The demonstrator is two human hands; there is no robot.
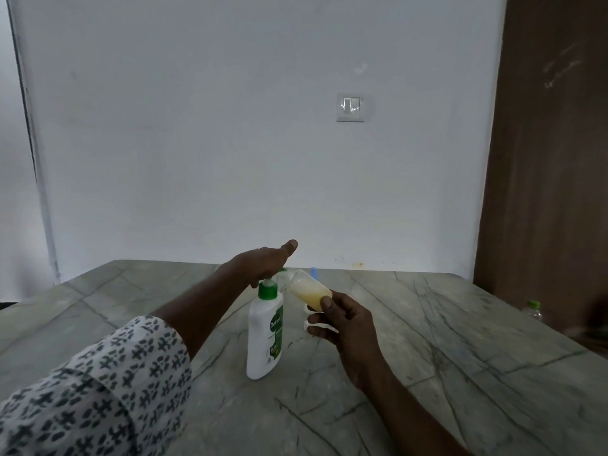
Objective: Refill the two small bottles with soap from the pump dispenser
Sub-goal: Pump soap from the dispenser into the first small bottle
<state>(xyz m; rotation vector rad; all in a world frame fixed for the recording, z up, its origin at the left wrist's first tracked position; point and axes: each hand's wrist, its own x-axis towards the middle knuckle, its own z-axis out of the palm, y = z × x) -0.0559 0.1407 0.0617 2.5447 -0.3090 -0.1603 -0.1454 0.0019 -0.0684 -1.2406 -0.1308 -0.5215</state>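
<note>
One small bottle (309, 289) pinched in right hand (345, 324), left hand (263, 263) flat pressing pump dispenser (265, 330)

I read "Dettol", white on green label of pump dispenser (265, 327); smaller print below too blurred for me.

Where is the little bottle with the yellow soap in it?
Head view, near the middle: the right hand holds the small bottle tilted, its mouth by the nozzle of the pump dispenser on its left.

Head-worn camera looks forward and down, close over the table (427, 357).
</note>
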